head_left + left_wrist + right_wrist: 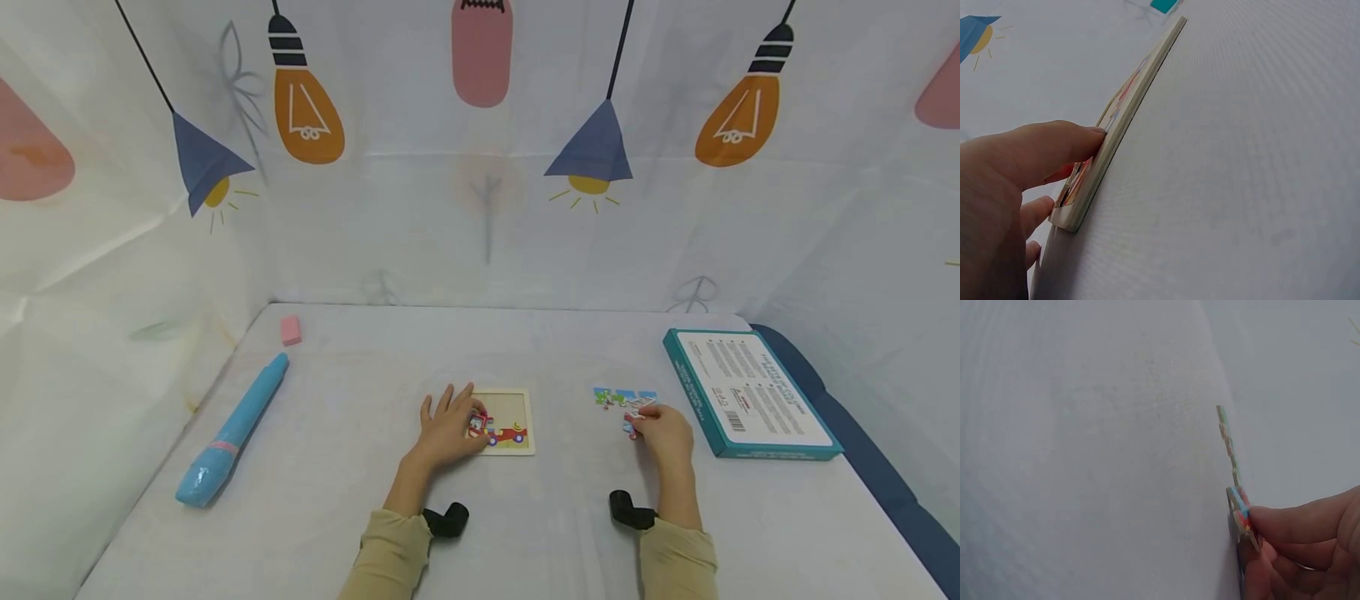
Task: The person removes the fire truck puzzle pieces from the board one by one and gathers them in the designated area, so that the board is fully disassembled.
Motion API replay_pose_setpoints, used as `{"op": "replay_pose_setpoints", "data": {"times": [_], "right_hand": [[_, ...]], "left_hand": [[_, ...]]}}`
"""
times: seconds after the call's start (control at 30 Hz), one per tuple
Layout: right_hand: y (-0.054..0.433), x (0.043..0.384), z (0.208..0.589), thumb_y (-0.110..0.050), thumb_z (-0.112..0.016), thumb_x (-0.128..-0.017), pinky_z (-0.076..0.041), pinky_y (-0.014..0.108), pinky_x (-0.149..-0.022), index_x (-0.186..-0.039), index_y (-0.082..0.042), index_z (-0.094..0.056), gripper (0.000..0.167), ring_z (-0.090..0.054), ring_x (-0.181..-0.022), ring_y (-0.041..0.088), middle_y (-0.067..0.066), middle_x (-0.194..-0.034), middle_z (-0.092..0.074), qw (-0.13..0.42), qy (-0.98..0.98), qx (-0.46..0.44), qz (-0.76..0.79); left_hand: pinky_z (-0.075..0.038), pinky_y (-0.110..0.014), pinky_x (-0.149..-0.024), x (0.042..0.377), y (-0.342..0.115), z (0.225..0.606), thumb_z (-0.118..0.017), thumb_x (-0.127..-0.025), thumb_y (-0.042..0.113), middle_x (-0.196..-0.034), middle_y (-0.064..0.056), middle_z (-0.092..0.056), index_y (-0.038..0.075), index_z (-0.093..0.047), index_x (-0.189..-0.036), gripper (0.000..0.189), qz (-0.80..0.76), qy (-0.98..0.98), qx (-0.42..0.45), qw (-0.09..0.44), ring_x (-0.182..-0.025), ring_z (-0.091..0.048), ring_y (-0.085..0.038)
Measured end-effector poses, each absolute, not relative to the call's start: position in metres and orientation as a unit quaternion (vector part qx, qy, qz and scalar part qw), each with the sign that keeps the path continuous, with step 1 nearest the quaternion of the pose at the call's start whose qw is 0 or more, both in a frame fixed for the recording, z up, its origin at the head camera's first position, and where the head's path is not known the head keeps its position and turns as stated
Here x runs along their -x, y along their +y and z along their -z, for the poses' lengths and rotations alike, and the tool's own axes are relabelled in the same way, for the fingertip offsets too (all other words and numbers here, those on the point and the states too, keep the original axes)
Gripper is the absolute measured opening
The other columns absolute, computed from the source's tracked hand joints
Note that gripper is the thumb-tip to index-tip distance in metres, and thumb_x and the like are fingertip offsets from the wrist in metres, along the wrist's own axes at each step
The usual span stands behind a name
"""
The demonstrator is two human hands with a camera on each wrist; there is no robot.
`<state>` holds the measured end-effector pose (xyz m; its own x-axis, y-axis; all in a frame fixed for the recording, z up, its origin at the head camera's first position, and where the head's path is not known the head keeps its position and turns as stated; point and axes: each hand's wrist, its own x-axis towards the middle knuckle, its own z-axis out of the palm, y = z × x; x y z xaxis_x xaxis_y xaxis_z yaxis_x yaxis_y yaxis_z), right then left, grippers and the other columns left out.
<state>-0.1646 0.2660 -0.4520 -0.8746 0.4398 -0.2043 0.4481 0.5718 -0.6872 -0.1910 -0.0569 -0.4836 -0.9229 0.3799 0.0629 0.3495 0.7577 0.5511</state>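
Observation:
My left hand (450, 429) rests on the left side of a shallow wooden puzzle board (531, 417), fingers spread. Its thumb touches the near rim, and the index finger arches over the picture. A red vehicle picture (512, 434) fills the lower part of the board; bare wood (506, 404) shows above. To the right, my right hand (667, 433) pinches a small colourful puzzle piece (1241, 515) between thumb and fingers, just above the table. Beyond it lie several more puzzle pieces (618, 396) in green, white and blue, partly behind the fingers.
A teal and white box (750, 396) lies at the right, beside a dark blue seat edge (855, 433). On the left are a long light-blue object (236, 433) and a small pink block (290, 330). Black wrist devices (447, 521) sit at both cuffs. Lamp-patterned cloth hangs behind.

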Motion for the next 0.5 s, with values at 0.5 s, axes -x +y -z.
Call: {"op": "replay_pose_setpoints", "data": {"times": [0.5], "right_hand": [[0.255, 0.170, 0.453, -0.012, -0.061, -0.085, -0.043, 0.028, -0.060, -0.114, 0.004, -0.056, 0.032, -0.054, -0.085, 0.029, 0.020, -0.097, -0.059, -0.033, 0.893, -0.208, 0.397]], "left_hand": [[-0.002, -0.061, -0.104, 0.192, -0.057, 0.484, -0.067, -0.077, 0.035, -0.148, -0.007, -0.032, 0.019, -0.054, -0.121, 0.048, -0.278, 0.941, -0.192, 0.029, -0.138, -0.017, -0.035]]}}
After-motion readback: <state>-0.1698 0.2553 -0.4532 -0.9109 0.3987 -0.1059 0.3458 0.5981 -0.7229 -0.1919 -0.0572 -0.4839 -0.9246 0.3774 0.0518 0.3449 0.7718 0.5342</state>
